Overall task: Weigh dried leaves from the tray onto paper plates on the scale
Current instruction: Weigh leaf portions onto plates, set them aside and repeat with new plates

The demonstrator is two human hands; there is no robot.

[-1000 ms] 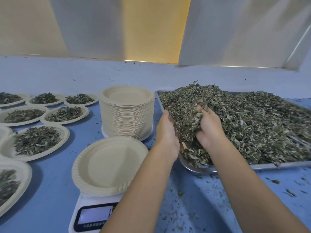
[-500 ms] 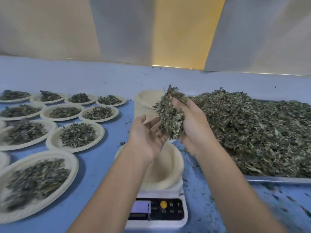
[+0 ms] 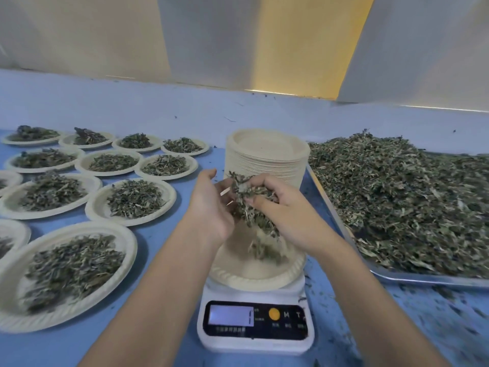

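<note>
Blue table (image 3: 156, 234) under all. Right hand (image 3: 285, 215) curls round clump of dry green leaves (image 3: 248, 200) above round cream paper plate (image 3: 254, 276) on white scale (image 3: 254, 337). Left hand (image 3: 211, 207) loose, fingers spread, beside clump. Big leaf pile (image 3: 397, 202) in silver metal tray (image 3: 423, 281), right.

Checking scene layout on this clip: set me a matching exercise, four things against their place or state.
Things:
1 scale
2 plate stack
3 tray
4 right hand

States:
a heaped with dried leaves
b grips a leaf clump above the scale
c bears one paper plate
d stands behind the scale, top plate empty

Pairs: 1-c, 2-d, 3-a, 4-b
</note>
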